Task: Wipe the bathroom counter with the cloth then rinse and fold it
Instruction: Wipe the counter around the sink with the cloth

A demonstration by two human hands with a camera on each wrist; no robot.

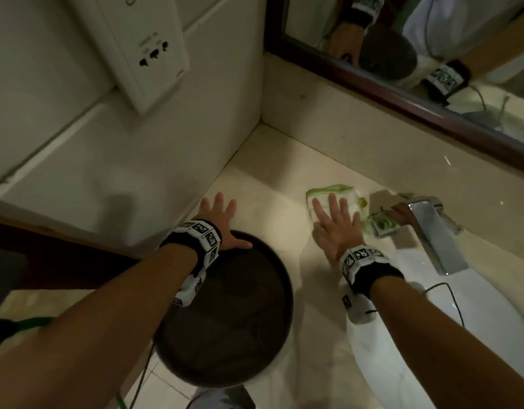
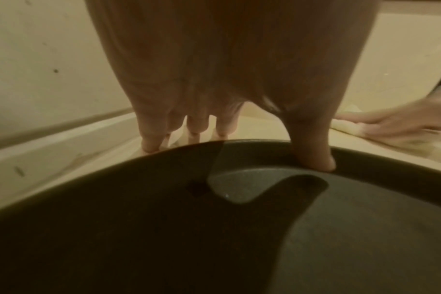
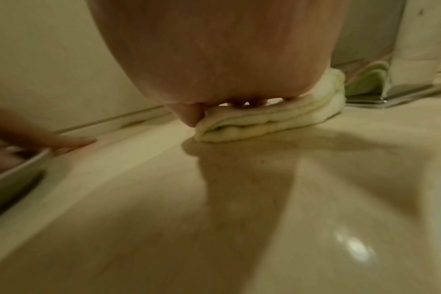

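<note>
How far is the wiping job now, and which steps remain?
Wiping is in hand: the right hand presses flat on the folded white cloth with green trim, on the beige stone counter beside the chrome tap. The left hand rests on the rim of the dark round tray. How much is already wiped cannot be told. Rinsing and final folding remain.

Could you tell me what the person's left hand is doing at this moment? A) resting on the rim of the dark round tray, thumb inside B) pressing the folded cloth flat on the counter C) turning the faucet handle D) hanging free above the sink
A: the left hand rests on the dark round tray's rim, thumb inside and fingers on the counter, while the right hand presses the cloth.
</note>
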